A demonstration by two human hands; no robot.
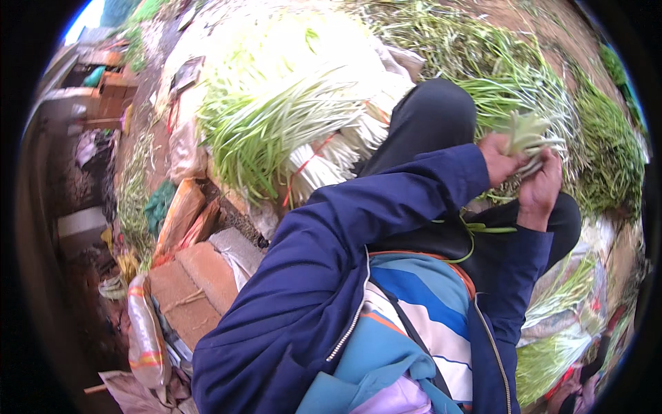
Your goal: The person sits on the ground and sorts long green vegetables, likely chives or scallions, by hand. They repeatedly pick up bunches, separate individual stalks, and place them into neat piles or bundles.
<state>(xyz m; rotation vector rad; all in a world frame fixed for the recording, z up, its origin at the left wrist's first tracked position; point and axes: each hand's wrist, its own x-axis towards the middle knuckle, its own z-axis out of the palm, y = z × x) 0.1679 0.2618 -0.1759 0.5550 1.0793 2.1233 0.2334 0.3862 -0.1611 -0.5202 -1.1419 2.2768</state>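
Observation:
A small bunch of pale green stalks (530,132) is gripped between my two hands, above my bent knees at the right. My left hand (499,158) closes around its left side. My right hand (540,183) is just right of and below it, its fingers closed on the bunch's lower end. Loose long green leafy stalks (548,111) lie in a heap behind the hands. To the left of my raised knee is a large pile of long green leaves with white stems (289,114); some bundles are tied with red bands (310,163). A green stalk (486,227) lies across my lap.
Darker, finer greens (605,150) lie at the far right. More greens (553,362) rest on sacking at the lower right. Reddish bricks (194,284), an orange bag (181,212) and a pale sack (145,331) are to the left. My dark-trousered knee (439,108) stands between the piles.

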